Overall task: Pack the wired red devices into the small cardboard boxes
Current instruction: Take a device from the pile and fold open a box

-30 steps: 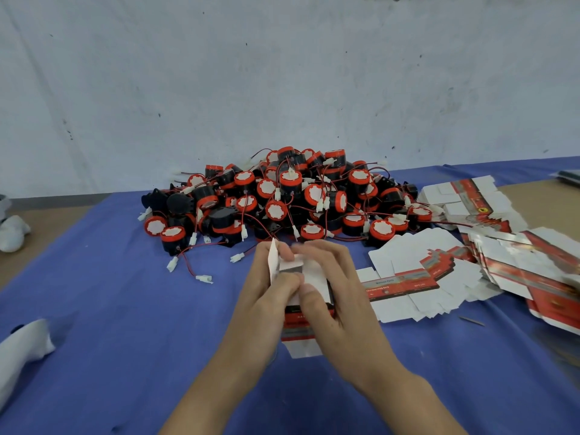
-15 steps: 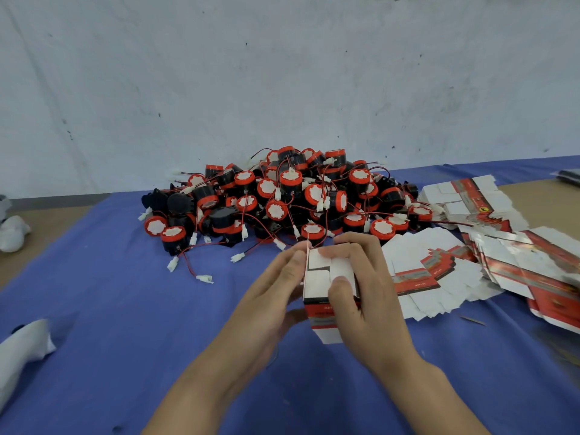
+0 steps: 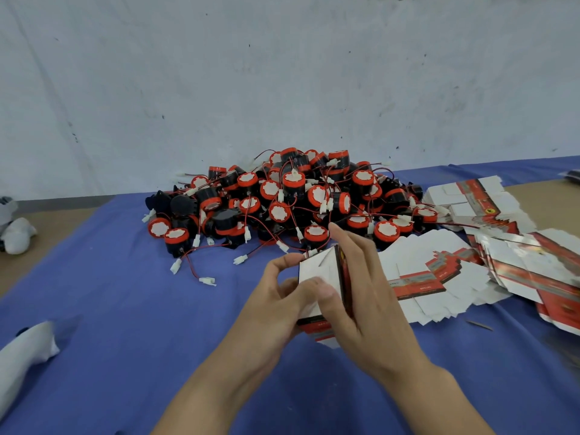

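Note:
A small white cardboard box (image 3: 318, 273) with red and black print is held over the blue cloth (image 3: 125, 309). My left hand (image 3: 276, 296) grips its left side, thumb on the top corner. My right hand (image 3: 361, 293) wraps its right side, thumb pressing the white face. Behind the hands lies a big pile of red and black wired devices (image 3: 292, 202) with white connectors. A heap of flat unfolded boxes (image 3: 439, 277) is spread to the right.
A loose white connector on red wire (image 3: 207, 281) lies left of the hands. White cloth items sit at the far left (image 3: 18, 233) and lower left (image 3: 25, 356). A pale wall rises behind the table.
The box has turned in my hands, its white face now tilted toward me. Both hands shifted slightly right and my right thumb moved onto that face.

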Demonstrator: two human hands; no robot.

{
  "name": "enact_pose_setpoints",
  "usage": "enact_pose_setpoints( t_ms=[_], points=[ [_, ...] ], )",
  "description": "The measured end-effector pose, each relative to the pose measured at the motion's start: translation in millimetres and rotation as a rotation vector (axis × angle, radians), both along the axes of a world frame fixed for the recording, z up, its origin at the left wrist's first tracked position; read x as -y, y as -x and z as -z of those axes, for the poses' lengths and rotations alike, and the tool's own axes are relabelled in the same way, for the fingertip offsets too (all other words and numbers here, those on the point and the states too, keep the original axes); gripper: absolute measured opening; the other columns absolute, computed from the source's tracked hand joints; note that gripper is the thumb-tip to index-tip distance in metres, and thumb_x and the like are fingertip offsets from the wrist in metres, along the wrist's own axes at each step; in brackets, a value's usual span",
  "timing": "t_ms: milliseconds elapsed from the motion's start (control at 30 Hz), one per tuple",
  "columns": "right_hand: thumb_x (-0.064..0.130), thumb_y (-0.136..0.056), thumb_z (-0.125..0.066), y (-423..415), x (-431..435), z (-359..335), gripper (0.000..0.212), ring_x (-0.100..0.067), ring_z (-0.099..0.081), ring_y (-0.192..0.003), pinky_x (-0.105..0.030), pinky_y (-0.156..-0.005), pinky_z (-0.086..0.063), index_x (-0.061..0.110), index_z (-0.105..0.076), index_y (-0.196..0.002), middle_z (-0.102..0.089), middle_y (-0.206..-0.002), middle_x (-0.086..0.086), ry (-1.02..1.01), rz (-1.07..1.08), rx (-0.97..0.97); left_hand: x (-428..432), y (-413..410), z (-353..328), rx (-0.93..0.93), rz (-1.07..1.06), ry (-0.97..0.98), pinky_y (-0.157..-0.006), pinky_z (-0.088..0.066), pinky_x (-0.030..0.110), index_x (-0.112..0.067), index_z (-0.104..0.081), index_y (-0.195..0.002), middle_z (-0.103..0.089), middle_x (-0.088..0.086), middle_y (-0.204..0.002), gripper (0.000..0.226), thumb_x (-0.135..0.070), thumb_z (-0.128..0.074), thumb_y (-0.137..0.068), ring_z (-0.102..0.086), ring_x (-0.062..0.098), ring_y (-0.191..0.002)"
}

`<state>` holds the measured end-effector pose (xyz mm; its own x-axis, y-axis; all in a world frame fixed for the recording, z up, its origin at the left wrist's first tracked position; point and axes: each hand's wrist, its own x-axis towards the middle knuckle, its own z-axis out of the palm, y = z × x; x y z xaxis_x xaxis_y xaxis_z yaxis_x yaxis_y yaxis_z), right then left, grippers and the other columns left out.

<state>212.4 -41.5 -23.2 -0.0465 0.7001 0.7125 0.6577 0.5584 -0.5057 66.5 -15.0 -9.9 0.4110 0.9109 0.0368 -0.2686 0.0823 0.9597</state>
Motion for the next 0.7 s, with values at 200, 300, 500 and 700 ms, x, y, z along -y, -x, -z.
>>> enact_pose_setpoints(
  t_ms=[200,300,500,700],
  points=[
    [0.067,-0.100,-0.029,4.7,1.2,4.6,0.064,-0.012,-0.049,-0.121,-0.022,-0.099,-0.041,0.030,-0.025,-0.152,-0.040,-0.138,0.012,-0.090,-0.022,0.115,-1.2,-1.2,3.6,-0.101,-0.084,-0.024,-0.055,-0.054,0.027,-0.028,-0.046,-0.123,-0.071,0.006,-0.101,0.050,-0.002,-0.067,-0.086,-0.070,0.016,-0.069],
    [0.063,-0.102,-0.029,1.2,-0.1,3.1,0.060,-0.014,-0.045,-0.130,-0.028,-0.103,-0.042,0.026,-0.031,-0.149,-0.038,-0.142,0.009,-0.132,-0.025,0.038,1.3,1.4,-4.6,0.057,-0.029,0.051,-0.058,-0.055,0.033,-0.022,-0.053,-0.123,-0.074,0.007,-0.096,0.037,-0.002,-0.060,-0.093,-0.070,0.022,-0.077],
    [0.057,-0.103,-0.031,-1.3,-1.3,4.0,0.055,-0.014,-0.041,-0.139,-0.032,-0.107,-0.043,0.026,-0.031,-0.148,-0.038,-0.149,0.009,-0.129,-0.025,-0.018,1.5,4.9,-10.7,0.083,0.015,0.119,-0.073,-0.056,0.035,-0.010,-0.063,-0.128,-0.069,0.017,-0.121,0.035,-0.025,-0.047,-0.100,-0.067,0.029,-0.104],
    [0.037,-0.101,-0.036,-4.1,-1.5,3.1,0.053,-0.006,-0.029,-0.147,-0.016,-0.114,-0.029,0.037,-0.023,-0.152,-0.026,-0.158,0.019,-0.031,-0.016,0.001,-2.7,17.7,-13.9,0.095,0.125,0.049,-0.100,-0.053,0.042,-0.007,-0.070,-0.123,-0.066,0.016,-0.128,0.040,-0.031,-0.051,-0.097,-0.062,0.030,-0.121]
  ],
)
